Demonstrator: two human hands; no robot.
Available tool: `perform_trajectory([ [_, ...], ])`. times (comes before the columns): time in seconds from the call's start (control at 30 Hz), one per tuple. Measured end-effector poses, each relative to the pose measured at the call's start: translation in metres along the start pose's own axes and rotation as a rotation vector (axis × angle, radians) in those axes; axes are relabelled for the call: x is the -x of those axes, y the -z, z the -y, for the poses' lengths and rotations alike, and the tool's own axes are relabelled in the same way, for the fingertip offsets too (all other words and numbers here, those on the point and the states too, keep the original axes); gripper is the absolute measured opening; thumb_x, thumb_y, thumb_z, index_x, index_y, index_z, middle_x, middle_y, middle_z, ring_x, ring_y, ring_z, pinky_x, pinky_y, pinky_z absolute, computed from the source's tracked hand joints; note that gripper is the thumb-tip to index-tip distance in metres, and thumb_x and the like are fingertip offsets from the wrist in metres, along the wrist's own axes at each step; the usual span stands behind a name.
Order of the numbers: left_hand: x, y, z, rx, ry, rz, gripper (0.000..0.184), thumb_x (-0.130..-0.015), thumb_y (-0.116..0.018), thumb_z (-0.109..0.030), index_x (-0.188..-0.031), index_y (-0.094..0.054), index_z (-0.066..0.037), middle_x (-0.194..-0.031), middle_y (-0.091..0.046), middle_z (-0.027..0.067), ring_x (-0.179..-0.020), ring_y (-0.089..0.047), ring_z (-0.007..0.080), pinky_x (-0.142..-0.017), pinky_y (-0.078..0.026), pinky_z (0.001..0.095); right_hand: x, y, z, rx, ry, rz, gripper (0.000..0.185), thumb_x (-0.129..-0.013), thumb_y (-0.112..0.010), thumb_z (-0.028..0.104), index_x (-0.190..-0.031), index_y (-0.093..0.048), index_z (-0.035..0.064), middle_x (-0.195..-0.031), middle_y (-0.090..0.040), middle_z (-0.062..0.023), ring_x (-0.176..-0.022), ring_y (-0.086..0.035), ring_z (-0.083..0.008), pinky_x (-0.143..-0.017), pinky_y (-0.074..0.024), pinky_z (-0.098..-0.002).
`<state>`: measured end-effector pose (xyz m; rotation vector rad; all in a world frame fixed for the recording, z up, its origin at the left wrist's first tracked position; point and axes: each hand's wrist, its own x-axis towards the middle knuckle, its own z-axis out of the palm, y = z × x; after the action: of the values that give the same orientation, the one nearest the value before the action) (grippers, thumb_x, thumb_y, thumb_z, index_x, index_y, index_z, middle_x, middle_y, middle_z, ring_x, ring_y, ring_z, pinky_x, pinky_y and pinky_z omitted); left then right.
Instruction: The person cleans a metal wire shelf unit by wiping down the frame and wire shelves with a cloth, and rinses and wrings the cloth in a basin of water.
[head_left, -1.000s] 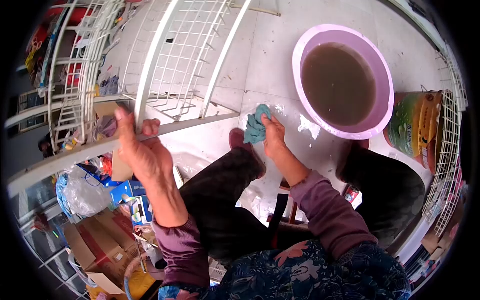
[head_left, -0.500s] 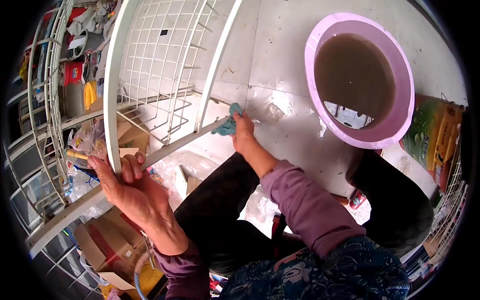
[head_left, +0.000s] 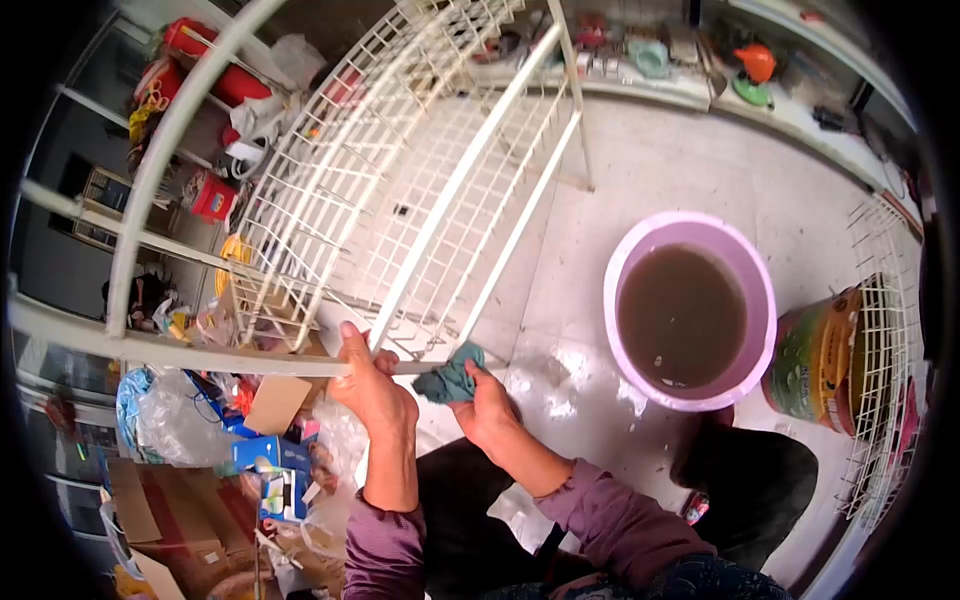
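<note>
2-handed on the white wire rack (head_left: 451,215), left of the purple basin (head_left: 758,320): gripping the near rail (head_left: 230,358) with the left hand (head_left: 375,398), holding a teal cloth (head_left: 445,379) against that rail, pinched in the right hand (head_left: 492,410)!

Single head-worn view, facing forward and steeply down, close above the wire rack (head_left: 463,192), wide-angle

Ahead and left: wire rack (head_left: 470,183). Right of it, on floor (head_left: 650,150): basin (head_left: 762,310), water (head_left: 680,320) inside. Right of basin: bucket (head_left: 808,365), partly behind wire panel (head_left: 880,345). Lower left, nearer than rack: cardboard box (head_left: 185,510). Against near rail (head_left: 240,359): cloth (head_left: 447,380), right of left hand (head_left: 378,390).
</note>
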<state>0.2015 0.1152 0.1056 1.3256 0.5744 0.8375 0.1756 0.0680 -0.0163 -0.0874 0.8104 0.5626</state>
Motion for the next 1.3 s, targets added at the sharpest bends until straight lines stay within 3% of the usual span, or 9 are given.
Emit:
perform_trajectory([
  [0.17,-0.004,0.005,0.005,0.031,0.044,-0.001,0.032,-0.085,-0.062,-0.028,-0.069,-0.052,-0.001,-0.053,-0.043,-0.0003,-0.044,-0.037,0.0066,-0.043,-0.030,0.0216,0.045,-0.015,0.031,0.097,-0.133,0.382,0.026,-0.088,-0.052,0.019,-0.108,-0.053,0.0028,-0.106,-0.059,-0.0094,-0.097,-0.056,-0.0245,-0.088,-0.0435,-0.0391],
  [0.37,-0.001,0.004,0.007,0.064,0.060,0.032,0.028,-0.084,-0.062,-0.025,-0.069,-0.052,-0.003,-0.058,-0.047,0.0011,-0.047,-0.040,0.0073,-0.046,-0.033,0.0230,0.128,-0.035,0.122,0.365,0.140,0.526,0.030,-0.087,-0.053,0.024,-0.108,-0.053,0.0026,-0.104,-0.060,-0.0104,-0.098,-0.057,-0.0249,-0.086,-0.0453,-0.0399],
  [0.5,0.002,0.013,0.021,-0.069,0.020,0.128,0.035,-0.083,-0.063,-0.028,-0.096,-0.051,0.002,-0.086,-0.054,0.0078,-0.074,-0.049,0.0122,-0.066,-0.042,0.0267,0.169,-0.027,0.181,0.568,0.427,0.493,0.036,-0.084,-0.056,0.032,-0.108,-0.054,0.0045,-0.103,-0.059,-0.0102,-0.097,-0.057,-0.0275,-0.083,-0.0463,-0.0445],
  [0.6,0.020,0.018,0.036,-0.167,-0.051,-0.025,0.052,-0.079,-0.066,-0.026,-0.116,-0.043,0.005,-0.109,-0.050,0.0161,-0.100,-0.048,0.0217,-0.087,-0.038,0.0351,0.210,-0.018,0.203,0.560,0.502,0.465,0.033,-0.085,-0.054,0.033,-0.102,-0.056,0.0044,-0.096,-0.061,-0.0097,-0.089,-0.059,-0.0252,-0.080,-0.0483,-0.0415],
  [0.67,0.044,0.025,0.049,-0.544,-0.122,-0.074,0.066,-0.076,-0.066,-0.019,-0.126,-0.032,0.006,-0.126,-0.038,0.0222,-0.119,-0.035,0.0308,-0.101,-0.025,0.0413,0.224,-0.005,0.213,0.515,0.503,0.443,0.032,-0.087,-0.053,0.030,-0.102,-0.056,0.0029,-0.097,-0.060,-0.0110,-0.086,-0.060,-0.0255,-0.078,-0.0494,-0.0404],
  [0.77,0.086,0.032,0.030,-0.509,-0.418,0.067,0.067,-0.072,-0.066,-0.013,-0.127,-0.032,0.006,-0.128,-0.037,0.0239,-0.122,-0.032,0.0351,-0.103,-0.021,0.0416,0.233,0.020,0.230,0.432,0.531,0.401,0.032,-0.087,-0.053,0.030,-0.102,-0.056,0.0018,-0.095,-0.061,-0.0116,-0.084,-0.061,-0.0258,-0.076,-0.0504,-0.0402],
  [1.0,0.032,-0.004,-0.168,-0.334,-0.950,-0.289,0.067,-0.074,-0.066,-0.012,-0.128,-0.032,0.006,-0.127,-0.038,0.0223,-0.119,-0.035,0.0330,-0.102,-0.023,0.0407,0.222,0.040,0.245,0.395,0.643,0.335,0.031,-0.088,-0.051,0.029,-0.098,-0.057,0.0008,-0.092,-0.061,-0.0120,-0.081,-0.061,-0.0275,-0.071,-0.0517,-0.0428],
  [1.2,-0.031,-0.040,-0.201,-0.236,-0.689,-0.079,0.064,-0.074,-0.068,-0.025,-0.121,-0.038,0.007,-0.106,-0.055,0.0191,-0.099,-0.053,0.0325,-0.088,-0.039,0.0378,0.229,0.045,0.240,0.378,0.623,0.371,0.028,-0.087,-0.052,0.030,-0.094,-0.057,0.0026,-0.089,-0.061,-0.0102,-0.079,-0.061,-0.0274,-0.070,-0.0515,-0.0433],
  [1.3,-0.033,-0.046,-0.197,-0.552,-0.558,-0.249,0.044,-0.079,-0.063,-0.025,-0.107,-0.046,0.003,-0.083,-0.060,0.0192,-0.078,-0.058,0.0362,-0.072,-0.044,0.0416,0.227,0.053,0.243,0.404,0.620,0.342,0.028,-0.087,-0.052,0.028,-0.095,-0.057,0.0022,-0.089,-0.061,-0.0105,-0.079,-0.061,-0.0269,-0.070,-0.0516,-0.0429],
])
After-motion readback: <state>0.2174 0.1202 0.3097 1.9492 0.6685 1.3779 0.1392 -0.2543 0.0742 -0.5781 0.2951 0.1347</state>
